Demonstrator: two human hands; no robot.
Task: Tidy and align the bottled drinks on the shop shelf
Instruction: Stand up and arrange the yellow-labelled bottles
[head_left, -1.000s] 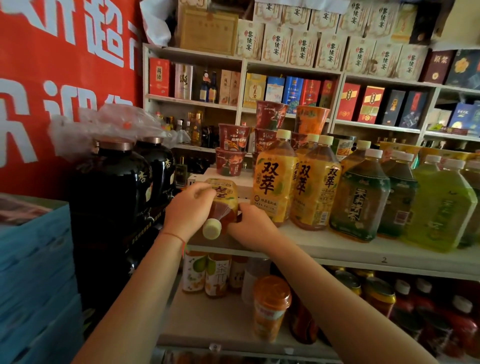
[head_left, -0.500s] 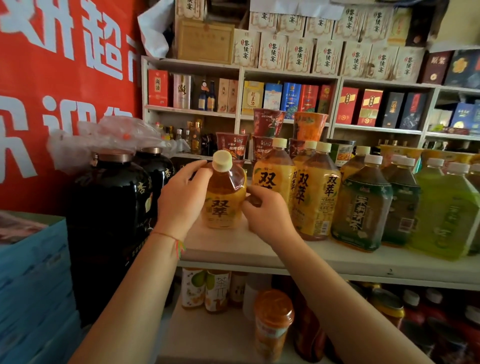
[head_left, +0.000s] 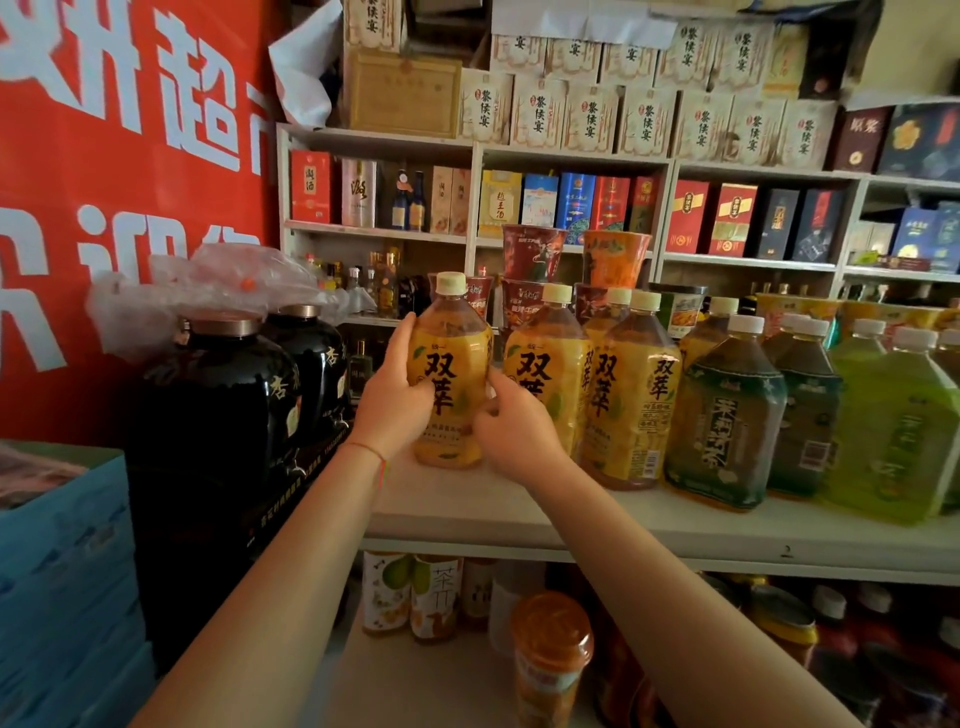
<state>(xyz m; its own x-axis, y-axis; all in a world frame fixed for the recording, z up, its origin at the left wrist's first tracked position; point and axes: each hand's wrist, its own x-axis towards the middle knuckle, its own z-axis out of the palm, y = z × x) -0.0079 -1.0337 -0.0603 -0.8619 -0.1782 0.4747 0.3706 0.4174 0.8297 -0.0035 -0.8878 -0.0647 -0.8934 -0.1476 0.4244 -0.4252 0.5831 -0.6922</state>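
I am viewing a shop interior: a red banner (head_left: 130, 171) with white characters is covering the left wall, white wall shelving (head_left: 571, 156) is carrying boxed goods behind, and dim, warm light is falling throughout.

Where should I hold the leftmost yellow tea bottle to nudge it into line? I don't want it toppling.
Take the yellow tea bottle round its wide labelled body, low down, from the two sides, as the left hand and right hand do. It stands upright, its neck tapers, and the neighbouring bottle crowds the right.
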